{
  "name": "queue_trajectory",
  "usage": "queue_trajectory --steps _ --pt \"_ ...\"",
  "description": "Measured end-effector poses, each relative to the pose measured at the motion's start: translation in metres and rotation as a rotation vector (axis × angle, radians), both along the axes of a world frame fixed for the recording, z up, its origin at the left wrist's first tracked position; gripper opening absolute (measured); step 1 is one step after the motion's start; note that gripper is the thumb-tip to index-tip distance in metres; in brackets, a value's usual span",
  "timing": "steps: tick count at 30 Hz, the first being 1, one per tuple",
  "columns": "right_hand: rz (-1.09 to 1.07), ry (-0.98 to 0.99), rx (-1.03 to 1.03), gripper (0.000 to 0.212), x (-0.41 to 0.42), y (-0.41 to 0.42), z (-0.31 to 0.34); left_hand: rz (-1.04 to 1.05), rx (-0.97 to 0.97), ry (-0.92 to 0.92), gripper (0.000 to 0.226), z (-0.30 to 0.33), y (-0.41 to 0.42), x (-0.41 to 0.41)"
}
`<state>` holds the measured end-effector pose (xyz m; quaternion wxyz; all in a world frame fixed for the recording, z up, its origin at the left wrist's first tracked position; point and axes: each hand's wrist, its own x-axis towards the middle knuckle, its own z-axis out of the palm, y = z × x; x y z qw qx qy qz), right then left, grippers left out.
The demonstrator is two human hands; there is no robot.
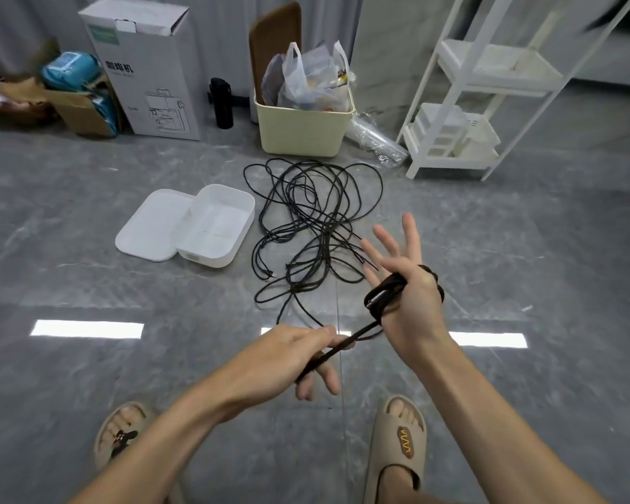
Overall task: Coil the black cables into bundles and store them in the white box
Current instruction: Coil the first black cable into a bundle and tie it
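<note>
right hand (404,285) spread wide with black cable (382,294) looped around it, left hand (299,358) pinching the strand, white box (215,227) open on floor

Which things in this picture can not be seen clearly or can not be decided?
- How many separate cables the black cable pile holds: head view, strands cross and overlap.
- How many turns lie on the right hand: the coil wraps behind the hand.
- Small print on the cardboard box: too small.
- Contents of the plastic bag in the cream bin: the bag is cloudy.
</note>
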<state>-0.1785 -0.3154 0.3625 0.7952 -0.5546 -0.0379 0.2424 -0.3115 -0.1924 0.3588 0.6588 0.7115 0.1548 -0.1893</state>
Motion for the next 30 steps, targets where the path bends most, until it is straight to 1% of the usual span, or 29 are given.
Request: queue_trajectory --steps 1,3,4,5,6,7,9,10,11,12,13,14,15,17,18,19,21,22,24,26,28,30 --pt "0.026 -0.123 -0.136 0.067 -0.001 -0.001 -0.001 -0.009 0.054 -0.019 0.044 0.002 0.000 0.000" --pt "0.115 -0.369 -0.405 0.063 -0.004 -0.003 -0.006 -0.019 0.167 -0.088 0.056 0.005 0.001 0.001" --pt "0.189 -0.445 -0.526 0.058 -0.006 -0.004 -0.009 -0.017 0.194 -0.128 0.056 0.007 0.002 0.001" --pt "0.280 -0.471 -0.632 0.053 -0.009 -0.004 -0.011 -0.017 0.213 -0.168 0.055 0.009 0.003 0.002" --pt "0.393 -0.448 -0.711 0.047 -0.013 -0.004 -0.011 -0.013 0.234 -0.209 0.053 0.010 0.005 0.002" --pt "0.527 -0.383 -0.756 0.041 -0.017 -0.003 -0.010 0.000 0.262 -0.241 0.050 0.012 0.008 0.002" --pt "0.776 -0.224 -0.735 0.030 -0.025 -0.002 -0.004 0.058 0.290 -0.291 0.045 0.015 0.014 0.000" --pt "0.874 -0.140 -0.711 0.030 -0.027 -0.001 0.000 0.089 0.284 -0.313 0.046 0.017 0.017 -0.001" --pt "0.974 -0.040 -0.671 0.034 -0.028 -0.002 0.005 0.118 0.274 -0.332 0.046 0.020 0.019 -0.002" --pt "1.066 0.073 -0.609 0.046 -0.029 0.000 0.009 0.152 0.256 -0.353 0.045 0.024 0.022 -0.002" --pt "1.134 0.182 -0.543 0.065 -0.031 0.001 0.012 0.201 0.228 -0.373 0.044 0.026 0.024 -0.001" --pt "1.161 0.279 -0.471 0.078 -0.034 0.003 0.014 0.253 0.191 -0.386 0.043 0.028 0.027 -0.001" --pt "1.132 0.361 -0.385 0.077 -0.041 0.005 0.015 0.296 0.155 -0.388 0.041 0.030 0.029 0.001" --pt "1.038 0.399 -0.168 0.049 -0.053 0.007 0.013 0.341 0.086 -0.393 0.039 0.030 0.032 0.003" --pt "1.071 0.435 -0.045 0.047 -0.057 0.008 0.011 0.345 0.065 -0.397 0.037 0.027 0.032 0.004" --pt "1.154 0.508 0.075 0.059 -0.060 0.010 0.013 0.338 0.064 -0.394 0.037 0.025 0.031 0.005" --pt "1.322 0.643 0.299 0.093 -0.055 0.010 0.017 0.312 0.074 -0.368 0.039 0.018 0.028 0.006" --pt "1.363 0.659 0.414 0.094 -0.051 0.010 0.022 0.302 0.065 -0.339 0.039 0.013 0.026 0.006" --pt "1.327 0.633 0.586 0.078 -0.045 0.009 0.025 0.326 0.023 -0.263 0.040 0.004 0.023 0.006" --pt "1.273 0.645 0.745 0.064 -0.043 0.008 0.025 0.361 -0.047 -0.193 0.047 -0.005 0.023 0.006" --pt "1.175 0.672 0.821 0.056 -0.038 0.006 0.027 0.365 -0.208 -0.158 0.052 -0.010 0.021 0.008" --pt "1.082 0.702 0.861 0.055 -0.035 0.004 0.032 0.352 -0.319 -0.137 0.059 -0.012 0.018 0.009"
